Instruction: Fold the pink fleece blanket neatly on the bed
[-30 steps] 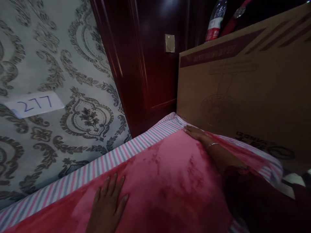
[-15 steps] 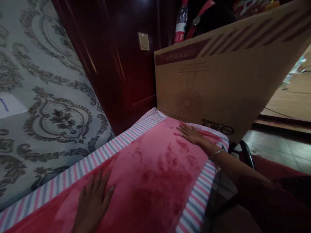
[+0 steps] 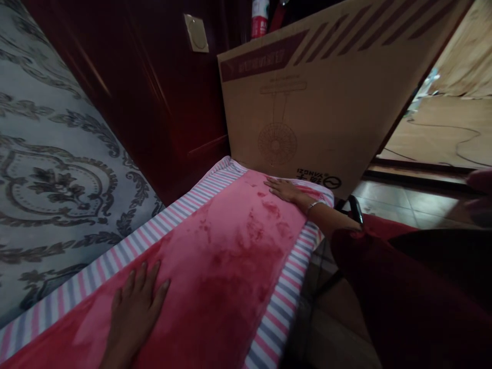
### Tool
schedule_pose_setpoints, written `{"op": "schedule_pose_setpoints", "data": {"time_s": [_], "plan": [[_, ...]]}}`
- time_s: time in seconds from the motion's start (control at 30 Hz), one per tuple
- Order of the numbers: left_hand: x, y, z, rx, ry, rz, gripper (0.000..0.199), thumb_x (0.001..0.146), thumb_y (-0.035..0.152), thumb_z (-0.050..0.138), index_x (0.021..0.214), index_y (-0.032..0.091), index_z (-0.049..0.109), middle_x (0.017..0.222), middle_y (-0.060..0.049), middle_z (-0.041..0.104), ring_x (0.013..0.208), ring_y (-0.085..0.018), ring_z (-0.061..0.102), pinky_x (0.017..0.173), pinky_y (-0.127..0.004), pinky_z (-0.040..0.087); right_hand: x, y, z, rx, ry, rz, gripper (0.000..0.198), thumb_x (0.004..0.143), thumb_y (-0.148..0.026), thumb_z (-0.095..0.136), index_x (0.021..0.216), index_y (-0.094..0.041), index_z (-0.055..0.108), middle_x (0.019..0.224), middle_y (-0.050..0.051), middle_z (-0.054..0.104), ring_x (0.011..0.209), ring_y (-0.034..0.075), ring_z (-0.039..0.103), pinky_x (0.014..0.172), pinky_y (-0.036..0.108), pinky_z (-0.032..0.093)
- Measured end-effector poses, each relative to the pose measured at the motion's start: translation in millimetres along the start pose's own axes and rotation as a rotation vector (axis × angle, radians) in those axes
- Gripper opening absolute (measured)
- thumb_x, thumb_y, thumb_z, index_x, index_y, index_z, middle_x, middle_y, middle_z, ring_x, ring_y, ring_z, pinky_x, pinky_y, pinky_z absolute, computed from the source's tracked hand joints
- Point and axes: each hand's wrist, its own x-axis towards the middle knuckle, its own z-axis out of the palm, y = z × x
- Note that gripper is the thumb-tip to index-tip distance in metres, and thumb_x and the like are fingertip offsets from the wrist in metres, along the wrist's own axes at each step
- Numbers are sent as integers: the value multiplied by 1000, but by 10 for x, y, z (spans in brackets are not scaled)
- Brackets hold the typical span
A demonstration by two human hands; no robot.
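Observation:
A plush cloth [image 3: 215, 251], pink to dark red with a border of grey, pink and white stripes, lies spread over a long narrow surface. Flat on its near left part rests my left hand [image 3: 134, 307], fingers slightly apart. My right hand [image 3: 283, 189] presses flat near the far end of the cloth, fingers stretched toward the left, a bracelet on the wrist. Neither hand grips anything. Brushed darker patches mark the pile between the hands. What lies under the cloth is hidden.
Beyond the far end stands a large cardboard box [image 3: 326, 113] printed with a fan, a bottle [image 3: 259, 20] behind its top edge. Dark red panelling [image 3: 154, 77] and patterned wallpaper [image 3: 57, 184] line the left. A black metal frame [image 3: 355, 210] juts out by my right arm.
My view has turned right, so the scene sits further left and slightly higher. Both hands still lie flat in nearly the same places on the cloth.

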Motion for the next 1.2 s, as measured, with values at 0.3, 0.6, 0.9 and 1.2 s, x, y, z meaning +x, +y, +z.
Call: {"op": "schedule_pose_setpoints", "data": {"time_s": [0.3, 0.6, 0.9, 1.2], "plan": [[-16, 102, -138, -15, -23, -2, 62, 99, 46, 30, 154, 18, 38, 162, -15, 32, 149, -36, 27, 115, -58, 27, -451, -250, -221, 3, -16, 144, 59, 102, -54, 21, 153, -32, 41, 164, 3, 27, 151, 37, 19, 114, 66, 25], [-33, 152, -216, -4, -50, -15, 61, 100, 44, 30, 155, 18, 36, 163, -14, 29, 149, -35, 27, 116, -57, 27, -821, -59, -204, -1, -56, 145, 59, 101, -54, 23, 155, -34, 37, 164, -2, 27, 151, 32, 21, 118, 59, 25], [-36, 197, -243, 24, -69, -28, 60, 101, 41, 31, 155, 16, 36, 164, -15, 27, 150, -36, 25, 116, -57, 27, -797, -26, -184, -19, -43, 150, 56, 102, -47, 22, 154, -33, 38, 165, -3, 25, 150, 29, 24, 118, 55, 28], [-228, 384, -579, 27, -24, 45, 58, 101, 40, 30, 150, 13, 43, 156, -19, 40, 143, -39, 35, 112, -62, 29, -787, -416, -424, -33, -14, 170, 53, 102, -44, 26, 143, -28, 55, 155, 9, 44, 143, 39, 32, 110, 69, 29]]}}
